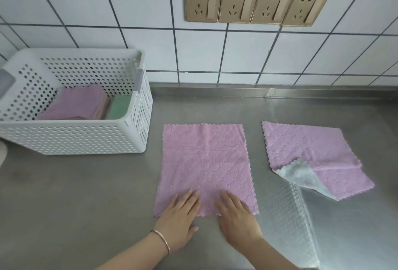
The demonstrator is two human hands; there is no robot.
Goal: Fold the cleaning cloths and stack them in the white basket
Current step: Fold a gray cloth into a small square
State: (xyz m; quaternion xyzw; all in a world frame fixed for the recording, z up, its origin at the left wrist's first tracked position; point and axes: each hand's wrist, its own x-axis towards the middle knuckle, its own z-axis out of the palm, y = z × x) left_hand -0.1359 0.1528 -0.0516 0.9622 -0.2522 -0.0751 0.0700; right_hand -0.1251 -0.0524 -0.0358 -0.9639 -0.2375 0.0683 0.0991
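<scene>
The flat cloth (205, 168) lies at the tabletop's (75, 194) near edge, running straight away from both hands. Left hand (179, 219) and right hand (235, 219) press flat, fingers straight, side by side on its near hem, equally close. The basket (73, 138) sits far left, a spare cloth (310, 153) right.

I am pressing my left hand (179, 218) and right hand (237, 216) on a pink cloth (205, 168), a soft matt weave with a quilted pattern. The second cloth (312, 155) is showing a pale fluffy underside. The counter (86, 194) is looking like brushed metal with a dull sheen. The white basket (75, 138) is perforated, probably plastic, and the wall tiles (247, 52) are gleaming, glossy and smooth.
</scene>
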